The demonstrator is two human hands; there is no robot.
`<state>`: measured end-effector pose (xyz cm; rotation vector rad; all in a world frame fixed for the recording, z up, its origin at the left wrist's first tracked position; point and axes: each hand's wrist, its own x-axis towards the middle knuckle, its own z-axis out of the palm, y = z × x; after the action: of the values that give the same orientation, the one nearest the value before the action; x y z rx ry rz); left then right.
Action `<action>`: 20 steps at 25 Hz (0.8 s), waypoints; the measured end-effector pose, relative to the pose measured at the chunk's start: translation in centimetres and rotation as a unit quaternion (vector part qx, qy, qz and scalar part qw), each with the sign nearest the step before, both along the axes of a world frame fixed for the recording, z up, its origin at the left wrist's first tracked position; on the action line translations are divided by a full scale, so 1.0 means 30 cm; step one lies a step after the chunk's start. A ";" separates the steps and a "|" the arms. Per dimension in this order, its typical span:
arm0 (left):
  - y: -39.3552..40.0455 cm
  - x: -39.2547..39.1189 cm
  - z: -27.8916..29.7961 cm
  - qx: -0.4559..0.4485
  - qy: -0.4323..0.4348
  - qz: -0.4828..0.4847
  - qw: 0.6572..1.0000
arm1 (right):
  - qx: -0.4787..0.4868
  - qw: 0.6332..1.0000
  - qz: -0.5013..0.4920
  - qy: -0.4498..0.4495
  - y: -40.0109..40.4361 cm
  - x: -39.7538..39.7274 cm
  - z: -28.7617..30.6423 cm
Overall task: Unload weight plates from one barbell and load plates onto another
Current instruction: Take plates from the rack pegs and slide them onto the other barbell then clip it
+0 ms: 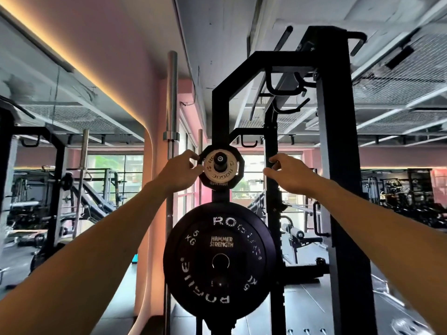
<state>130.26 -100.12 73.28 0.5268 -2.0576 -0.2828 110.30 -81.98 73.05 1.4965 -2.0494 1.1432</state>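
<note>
Two plates on peg: small pale plate (219,168) pinched by left grip (180,171), right grip (289,174) loose.

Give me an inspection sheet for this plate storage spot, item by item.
Surface: dark gym floor, blurred.
Job's things: small pale round Rogue plate on upper black peg, in front of a black angular plate; large black round Rogue bumper plate on the peg below.
Clutter: nothing seen.
Hands: left hand grips the small plates' left edge; right hand apart, holds nothing.
Cables: nothing seen.
Surroundings: black steel rack upright; upright chrome barbell; windows.
</note>
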 end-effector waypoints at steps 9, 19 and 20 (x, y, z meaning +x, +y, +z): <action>-0.434 -0.302 0.101 -0.015 0.011 0.029 0.999 | 0.015 0.997 -0.048 0.059 -0.470 -0.256 0.105; -0.701 -0.557 0.133 -0.033 0.019 0.029 0.999 | -0.021 0.999 -0.032 0.015 -0.859 -0.405 0.136; -0.710 -0.570 0.136 -0.041 0.021 0.030 0.998 | -0.047 0.998 -0.034 0.004 -0.872 -0.402 0.136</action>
<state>113.17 -121.43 77.36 0.5282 -1.9996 -0.1722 98.23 -108.15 77.12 1.3741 -1.9958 1.1882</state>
